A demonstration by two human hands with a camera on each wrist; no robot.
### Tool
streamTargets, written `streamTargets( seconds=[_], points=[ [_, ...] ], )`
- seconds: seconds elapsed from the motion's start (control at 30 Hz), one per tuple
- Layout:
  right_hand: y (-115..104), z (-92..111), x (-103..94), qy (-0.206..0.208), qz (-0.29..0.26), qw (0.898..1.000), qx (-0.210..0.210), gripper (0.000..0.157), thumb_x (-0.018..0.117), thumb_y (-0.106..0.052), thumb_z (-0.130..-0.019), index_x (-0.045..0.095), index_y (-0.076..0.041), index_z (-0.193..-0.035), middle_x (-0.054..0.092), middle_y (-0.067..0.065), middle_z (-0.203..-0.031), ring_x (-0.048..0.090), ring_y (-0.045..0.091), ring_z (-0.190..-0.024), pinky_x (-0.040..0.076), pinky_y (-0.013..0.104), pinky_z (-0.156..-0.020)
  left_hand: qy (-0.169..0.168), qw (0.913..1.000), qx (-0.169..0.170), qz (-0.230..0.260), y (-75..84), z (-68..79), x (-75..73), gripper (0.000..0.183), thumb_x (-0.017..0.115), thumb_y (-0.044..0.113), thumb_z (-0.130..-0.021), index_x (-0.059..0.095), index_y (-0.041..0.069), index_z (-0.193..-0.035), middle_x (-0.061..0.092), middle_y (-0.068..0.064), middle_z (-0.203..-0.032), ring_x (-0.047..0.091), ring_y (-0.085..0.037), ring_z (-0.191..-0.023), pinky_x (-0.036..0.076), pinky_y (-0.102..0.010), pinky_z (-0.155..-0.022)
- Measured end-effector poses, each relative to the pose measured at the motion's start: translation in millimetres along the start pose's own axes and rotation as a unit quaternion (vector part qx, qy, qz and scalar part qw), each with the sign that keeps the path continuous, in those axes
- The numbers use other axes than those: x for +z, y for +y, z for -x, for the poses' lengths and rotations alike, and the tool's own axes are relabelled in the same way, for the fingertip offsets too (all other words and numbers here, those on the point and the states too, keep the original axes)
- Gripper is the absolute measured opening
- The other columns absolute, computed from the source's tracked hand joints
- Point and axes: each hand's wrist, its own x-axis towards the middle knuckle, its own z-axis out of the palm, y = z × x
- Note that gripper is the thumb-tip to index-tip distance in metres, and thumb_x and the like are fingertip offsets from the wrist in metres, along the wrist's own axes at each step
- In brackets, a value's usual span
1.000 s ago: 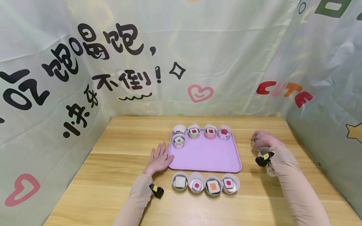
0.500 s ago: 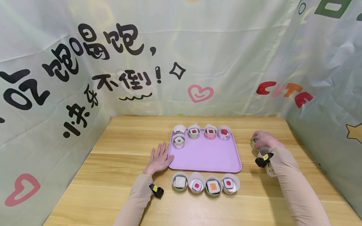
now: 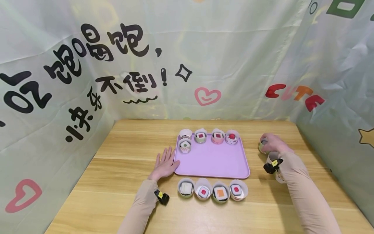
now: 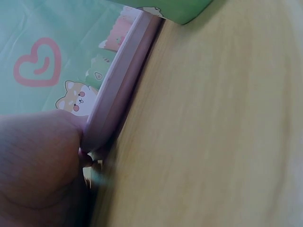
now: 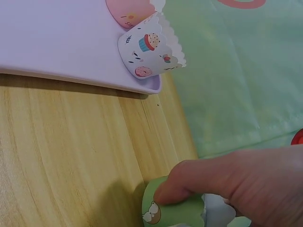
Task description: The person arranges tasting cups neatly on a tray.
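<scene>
At the right, my right hand [image 3: 274,144] grips a green paper cupcake cup [image 5: 174,212]. In the right wrist view its thumb presses the cup's outer wall, while the other fingers lie mostly out of sight. Just nearer stand more paper cups [image 3: 272,158], partly covered by the hand and wrist. My left hand [image 3: 164,165] lies flat with fingers spread on the table, its thumb side against the left edge of a lilac tray [image 3: 216,162]. Along the tray's back and left stand several cups holding small sushi-like pieces, among them a white cup [image 5: 149,47] with a cupcake print.
In front of the tray is a row of cups, including one with an orange-topped piece [image 3: 220,193] and one with a plain white piece [image 3: 186,188]. A printed cloth [image 3: 233,65] encloses the wooden table [image 3: 122,156] at the back and sides.
My right hand and the green cup shift very slightly away from me. The left hand, the tray and its cups stay in place.
</scene>
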Motion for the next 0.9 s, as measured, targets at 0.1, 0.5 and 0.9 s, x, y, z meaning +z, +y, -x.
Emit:
streamTargets(
  seconds=[0.1,0.5,0.9],
  points=[
    [0.7,-0.4,0.0,0.006,-0.004,1.0,0.002,0.048,0.071,-0.014,-0.077,0.057,0.008,-0.117,0.06,0.033,-0.114,0.055,0.036,-0.09,0.049,0.041,-0.073,-0.005,1.0,-0.003,-0.005,-0.8,-0.9,0.4,0.068,0.03,0.047,-0.106,0.011,0.014,-0.163,-0.005,-0.008,-0.172,-0.009,-0.029,-0.159,-0.014,-0.053,-0.127],
    [-1.8,1.7,1.2,0.077,-0.031,0.997,-0.001,0.054,0.072,-0.022,-0.083,0.054,0.01,-0.124,0.061,0.033,-0.111,0.059,0.04,-0.093,0.051,0.044,-0.072,-0.001,1.0,0.0,-0.001,0.7,1.9,-0.8,0.069,0.03,0.049,-0.107,0.012,0.012,-0.163,-0.004,-0.009,-0.172,-0.008,-0.029,-0.16,-0.013,-0.053,-0.127],
    [-22.0,3.4,-0.1,0.139,-0.06,0.988,-0.005,0.053,0.073,-0.031,-0.086,0.057,0.002,-0.125,0.061,0.029,-0.118,0.056,0.04,-0.1,0.047,0.046,-0.076,0.001,1.0,0.002,-0.003,0.9,2.5,-1.0,0.069,0.03,0.049,-0.107,0.013,0.012,-0.163,-0.004,-0.009,-0.171,-0.008,-0.029,-0.16,-0.013,-0.054,-0.127]
  ],
)
